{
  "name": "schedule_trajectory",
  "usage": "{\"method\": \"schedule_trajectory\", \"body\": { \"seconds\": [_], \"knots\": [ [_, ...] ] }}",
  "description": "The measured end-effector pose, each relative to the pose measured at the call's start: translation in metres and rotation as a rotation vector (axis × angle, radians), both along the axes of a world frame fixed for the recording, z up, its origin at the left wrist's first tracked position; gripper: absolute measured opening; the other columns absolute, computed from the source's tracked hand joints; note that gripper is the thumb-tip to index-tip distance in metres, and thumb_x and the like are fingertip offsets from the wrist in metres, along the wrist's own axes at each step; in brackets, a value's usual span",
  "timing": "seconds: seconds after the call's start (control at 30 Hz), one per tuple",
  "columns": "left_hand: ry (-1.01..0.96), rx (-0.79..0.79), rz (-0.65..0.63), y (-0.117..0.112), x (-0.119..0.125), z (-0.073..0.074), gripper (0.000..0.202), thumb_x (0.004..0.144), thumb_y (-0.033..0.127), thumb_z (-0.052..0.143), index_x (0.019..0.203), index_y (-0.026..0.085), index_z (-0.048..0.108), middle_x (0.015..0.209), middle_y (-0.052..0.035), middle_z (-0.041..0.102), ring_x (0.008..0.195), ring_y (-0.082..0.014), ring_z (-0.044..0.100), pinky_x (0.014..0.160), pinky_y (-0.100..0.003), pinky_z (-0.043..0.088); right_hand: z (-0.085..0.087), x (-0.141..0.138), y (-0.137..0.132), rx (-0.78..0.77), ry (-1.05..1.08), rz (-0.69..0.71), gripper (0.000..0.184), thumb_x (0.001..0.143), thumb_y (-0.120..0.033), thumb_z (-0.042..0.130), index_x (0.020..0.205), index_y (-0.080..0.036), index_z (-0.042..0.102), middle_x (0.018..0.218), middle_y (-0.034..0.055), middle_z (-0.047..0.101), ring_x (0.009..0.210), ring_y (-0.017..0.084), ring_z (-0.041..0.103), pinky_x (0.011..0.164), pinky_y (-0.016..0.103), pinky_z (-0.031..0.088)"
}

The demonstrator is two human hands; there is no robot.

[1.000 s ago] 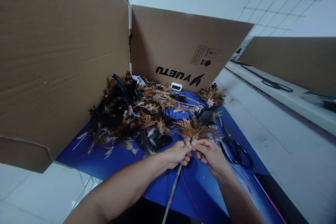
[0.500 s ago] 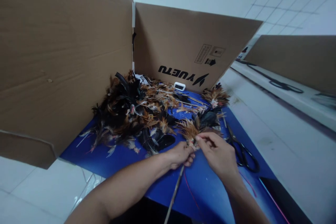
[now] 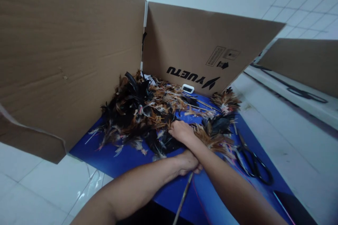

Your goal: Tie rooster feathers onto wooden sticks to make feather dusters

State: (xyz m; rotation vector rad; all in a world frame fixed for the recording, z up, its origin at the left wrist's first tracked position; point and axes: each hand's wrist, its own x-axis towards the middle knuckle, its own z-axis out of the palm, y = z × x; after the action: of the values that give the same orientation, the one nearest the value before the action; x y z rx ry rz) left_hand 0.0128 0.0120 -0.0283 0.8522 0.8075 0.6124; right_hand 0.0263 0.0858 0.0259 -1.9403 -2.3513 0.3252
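My left hand [image 3: 188, 163] is closed round a thin wooden stick [image 3: 182, 198] that runs down toward me; brown feathers [image 3: 212, 140] are bound to its far end. My right arm crosses over the left hand, and my right hand [image 3: 181, 132] reaches into the pile of black and brown feathers [image 3: 139, 112] on the blue mat [image 3: 126, 160]. Its fingers curl down among the feathers, and what they hold is hidden. A thin red thread [image 3: 196, 193] trails beside the stick.
Cardboard walls [image 3: 66, 52] stand at the left and back [image 3: 200, 42] of the mat. Black scissors [image 3: 255, 165] lie at the right of the mat. A small white device [image 3: 188, 88] sits by the back wall. A white bench [image 3: 290, 95] runs along the right.
My right hand has left the feathered stick end and moved up and left into the feather pile, crossing over my left hand. My left hand keeps its grip on the stick.
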Motion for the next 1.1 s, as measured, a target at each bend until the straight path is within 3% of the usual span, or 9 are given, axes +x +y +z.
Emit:
{"method": "schedule_trajectory", "body": {
  "seconds": [0.17, 0.23, 0.37, 0.47, 0.63, 0.9, 1.1],
  "knots": [
    [0.088, 0.008, -0.043, 0.002, 0.0, 0.009, 0.013, 0.086, 0.024, 0.041, 0.076, 0.016, 0.042, 0.06, 0.0046, 0.044, 0.043, -0.0041, 0.039, 0.046, -0.019, 0.032, 0.016, 0.015, 0.002, -0.044, 0.217, 0.08, 0.019, 0.074, -0.029, 0.055, 0.058, -0.019, 0.057, 0.053, -0.0017, 0.056, 0.054, 0.011, 0.052, 0.051, 0.021, 0.037],
    [0.085, -0.013, -0.051, 0.003, -0.001, 0.01, 0.011, 0.086, 0.021, 0.041, 0.076, 0.016, 0.04, 0.063, 0.0045, 0.044, 0.043, -0.0035, 0.039, 0.046, -0.019, 0.033, 0.027, 0.022, -0.003, -0.096, 0.421, 0.064, 0.019, 0.075, -0.033, 0.054, 0.064, -0.018, 0.055, 0.053, -0.0042, 0.053, 0.048, 0.008, 0.047, 0.045, 0.019, 0.034],
    [0.06, 0.0, -0.07, 0.002, -0.002, 0.01, 0.01, 0.087, 0.02, 0.038, 0.078, 0.016, 0.041, 0.064, 0.0045, 0.044, 0.042, -0.0034, 0.039, 0.043, -0.019, 0.031, 0.045, 0.039, -0.015, -0.279, 0.973, -0.04, 0.023, 0.065, -0.035, 0.066, 0.07, -0.017, 0.053, 0.054, -0.0045, 0.055, 0.044, 0.006, 0.042, 0.04, 0.017, 0.028],
    [0.022, 0.005, -0.072, 0.002, -0.002, 0.008, 0.012, 0.086, 0.026, 0.043, 0.081, 0.015, 0.042, 0.061, 0.0059, 0.042, 0.041, -0.0027, 0.037, 0.043, -0.017, 0.029, 0.052, 0.052, -0.022, -0.31, 1.141, -0.096, 0.03, 0.061, -0.033, 0.072, 0.079, -0.016, 0.055, 0.057, -0.0021, 0.059, 0.045, 0.006, 0.045, 0.041, 0.016, 0.031],
    [0.004, 0.004, -0.06, 0.003, -0.002, 0.008, 0.019, 0.083, 0.033, 0.049, 0.082, 0.015, 0.043, 0.061, 0.0056, 0.042, 0.041, -0.0031, 0.037, 0.043, -0.017, 0.029, 0.054, 0.068, -0.03, -0.271, 1.219, -0.165, 0.038, 0.058, -0.028, 0.076, 0.087, -0.017, 0.056, 0.063, -0.0007, 0.063, 0.05, 0.008, 0.052, 0.043, 0.017, 0.034],
    [0.013, 0.033, -0.089, 0.003, -0.003, 0.005, 0.016, 0.086, 0.031, 0.044, 0.081, 0.016, 0.041, 0.064, 0.0052, 0.04, 0.042, -0.0024, 0.036, 0.042, -0.016, 0.028, 0.069, 0.076, -0.044, -0.118, 1.181, -0.209, 0.039, 0.053, -0.034, 0.079, 0.082, -0.017, 0.06, 0.064, 0.0002, 0.062, 0.046, 0.008, 0.046, 0.043, 0.021, 0.035],
    [0.029, 0.057, -0.101, 0.004, -0.003, 0.003, 0.018, 0.085, 0.033, 0.046, 0.084, 0.015, 0.043, 0.065, 0.0045, 0.04, 0.045, -0.0033, 0.037, 0.042, -0.016, 0.03, 0.078, 0.073, -0.05, -0.04, 1.058, -0.125, 0.033, 0.061, -0.042, 0.073, 0.08, -0.017, 0.062, 0.062, 0.0017, 0.061, 0.047, 0.009, 0.046, 0.043, 0.023, 0.036]
  ]
}}
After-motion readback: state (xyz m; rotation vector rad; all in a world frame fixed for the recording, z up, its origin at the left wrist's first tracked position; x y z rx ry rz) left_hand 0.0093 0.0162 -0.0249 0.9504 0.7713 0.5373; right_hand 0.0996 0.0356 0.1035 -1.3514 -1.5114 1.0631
